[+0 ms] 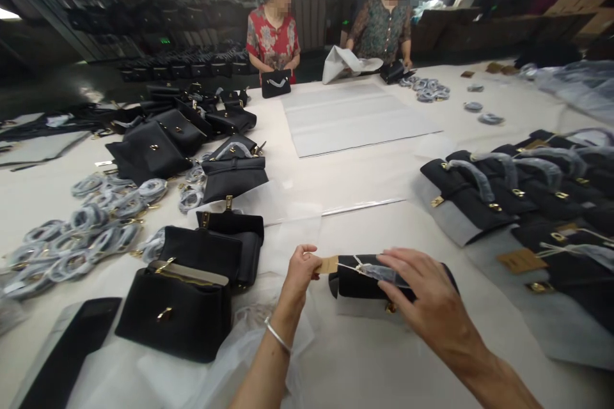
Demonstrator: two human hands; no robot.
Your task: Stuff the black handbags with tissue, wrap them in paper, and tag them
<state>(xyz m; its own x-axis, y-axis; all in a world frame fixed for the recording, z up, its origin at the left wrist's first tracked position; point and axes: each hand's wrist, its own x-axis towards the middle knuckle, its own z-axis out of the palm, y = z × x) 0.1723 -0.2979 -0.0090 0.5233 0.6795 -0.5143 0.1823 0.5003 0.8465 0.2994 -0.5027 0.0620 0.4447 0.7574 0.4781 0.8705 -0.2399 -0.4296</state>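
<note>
A black handbag lies in front of me on the table, its lower part over pale sheet material and a gold clasp at its front edge. My left hand pinches a tan hang tag tied to the bag by a white string. Over the bag's top, my right hand lies with thumb and fingers apart around the plastic-wrapped handle. Its fingertips are close to the handle; whether they press on it is hard to see.
Black handbags and coiled, plastic-wrapped straps cover the left side. Finished-looking bags with wrapped handles stand in rows at right. A large grey sheet lies mid-table. Two people work across the table, each with a bag.
</note>
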